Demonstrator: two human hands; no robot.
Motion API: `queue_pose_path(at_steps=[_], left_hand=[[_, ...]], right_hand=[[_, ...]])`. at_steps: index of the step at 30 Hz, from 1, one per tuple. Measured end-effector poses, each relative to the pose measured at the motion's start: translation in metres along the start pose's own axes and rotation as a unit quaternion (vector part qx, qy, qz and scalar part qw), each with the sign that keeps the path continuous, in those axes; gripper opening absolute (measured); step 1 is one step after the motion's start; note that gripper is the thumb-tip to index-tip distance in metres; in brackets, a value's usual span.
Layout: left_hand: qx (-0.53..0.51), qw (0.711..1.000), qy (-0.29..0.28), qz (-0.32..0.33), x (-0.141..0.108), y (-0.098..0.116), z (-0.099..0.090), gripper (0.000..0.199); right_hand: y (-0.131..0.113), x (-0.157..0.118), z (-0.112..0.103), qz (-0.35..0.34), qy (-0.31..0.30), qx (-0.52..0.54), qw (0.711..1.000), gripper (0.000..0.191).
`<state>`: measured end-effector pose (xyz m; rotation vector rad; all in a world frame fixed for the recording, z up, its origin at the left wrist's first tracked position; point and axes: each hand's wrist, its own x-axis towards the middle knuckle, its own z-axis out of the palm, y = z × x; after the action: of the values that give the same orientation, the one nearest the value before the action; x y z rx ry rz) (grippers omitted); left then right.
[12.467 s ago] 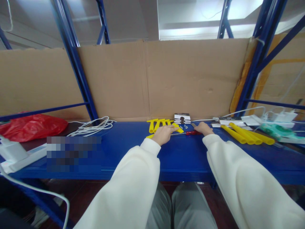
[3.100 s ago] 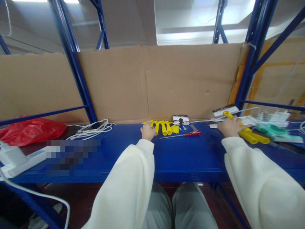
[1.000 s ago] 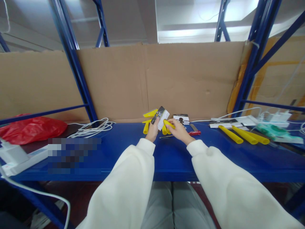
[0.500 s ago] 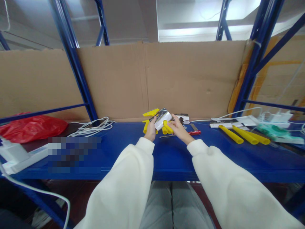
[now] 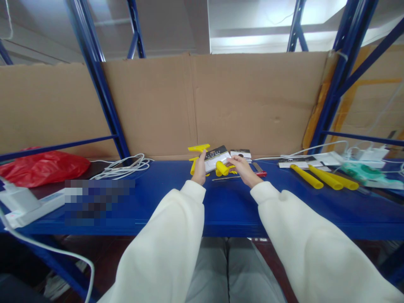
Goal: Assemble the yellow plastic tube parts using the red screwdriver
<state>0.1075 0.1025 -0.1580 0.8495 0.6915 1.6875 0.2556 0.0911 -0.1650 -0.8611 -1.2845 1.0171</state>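
My left hand (image 5: 199, 169) grips the left edge of a black-and-white printed card (image 5: 217, 155), held over the blue table. The fingers of my right hand (image 5: 242, 167) close on the card's right edge. A yellow tube-like piece (image 5: 222, 168) shows at the card's lower side. Behind my left hand lie yellow parts, one of them a flat T-shaped head (image 5: 198, 148). Under and beside my right hand are a thin pointed metal tool (image 5: 224, 179) and a red-handled tool (image 5: 261, 174). Another printed card (image 5: 241, 153) lies just behind my right hand.
On the right, yellow tubes (image 5: 325, 179) lie before flat cards (image 5: 295, 163) and a green-and-white packet (image 5: 366, 173). To the left are coiled white cable (image 5: 126, 168), a red bag (image 5: 44, 168) and a white power strip (image 5: 41, 210). Cardboard (image 5: 252, 105) stands along the back.
The card has turned closer to level and shifted slightly right. My right hand has moved a little right, from the yellow piece to the card's edge.
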Motion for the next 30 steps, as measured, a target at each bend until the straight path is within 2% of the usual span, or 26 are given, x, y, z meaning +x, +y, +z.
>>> queue_pose_path(at_steps=[4, 8, 15, 21, 30], left_hand=[[-0.002, 0.999, -0.034, 0.023, 0.002, -0.001, -0.003, 0.050], [-0.006, 0.998, -0.054, 0.019, 0.000, -0.001, -0.003, 0.059], [-0.018, 0.999, -0.042, 0.026, -0.004, 0.010, -0.004, 0.067], [-0.002, 0.999, -0.006, 0.049, 0.000, 0.009, -0.006, 0.067], [0.023, 0.995, 0.010, 0.092, 0.003, 0.004, -0.008, 0.059]], right_hand=[[0.006, 0.002, -0.001, -0.006, -0.035, 0.023, 0.999, 0.023], [0.011, 0.007, -0.004, -0.021, -0.048, 0.021, 0.998, 0.028], [0.012, 0.012, -0.005, -0.050, -0.051, 0.022, 0.997, 0.034], [0.015, 0.015, -0.006, -0.046, -0.041, 0.026, 0.998, 0.034], [0.016, 0.016, -0.004, -0.051, -0.023, 0.079, 0.995, 0.034]])
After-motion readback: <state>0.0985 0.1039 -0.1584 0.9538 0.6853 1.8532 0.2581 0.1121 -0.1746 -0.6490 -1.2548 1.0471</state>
